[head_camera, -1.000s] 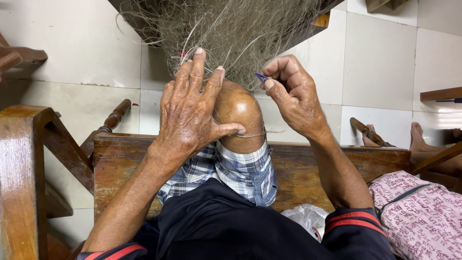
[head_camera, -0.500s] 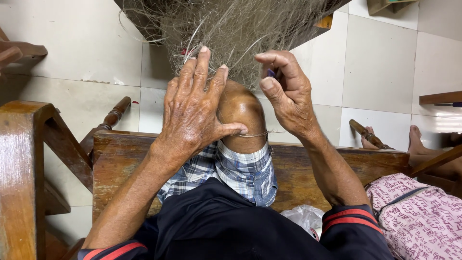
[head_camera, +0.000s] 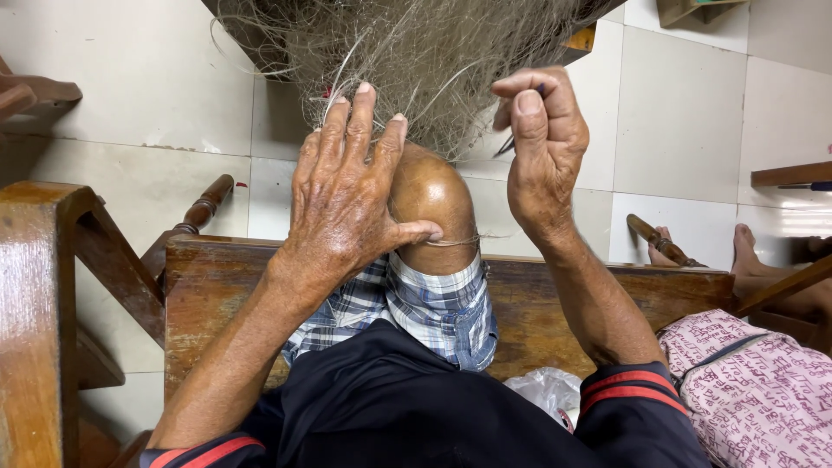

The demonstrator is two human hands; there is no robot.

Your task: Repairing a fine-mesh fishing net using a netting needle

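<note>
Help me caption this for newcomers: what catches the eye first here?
First, the tangled grey fishing net hanging at top centre. Below it, the left hand spreads over a raised bare knee, fingers in the mesh. The right hand pinches a small dark tool at the net's edge.

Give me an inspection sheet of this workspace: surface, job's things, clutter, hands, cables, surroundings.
Surface: wooden bench beneath the person; white tiled floor beyond.
Job's things: pale fishing net hanging over the raised knee; thin dark tool, mostly hidden.
Clutter: crumpled plastic bag; pink patterned fabric at the right.
Hands: left hand spread on the net at the knee, thumb on a strand; right hand pinching the thin dark tool.
Cables: nothing seen.
Surroundings: wooden chair frame on the left; another person's bare feet on the right.
</note>
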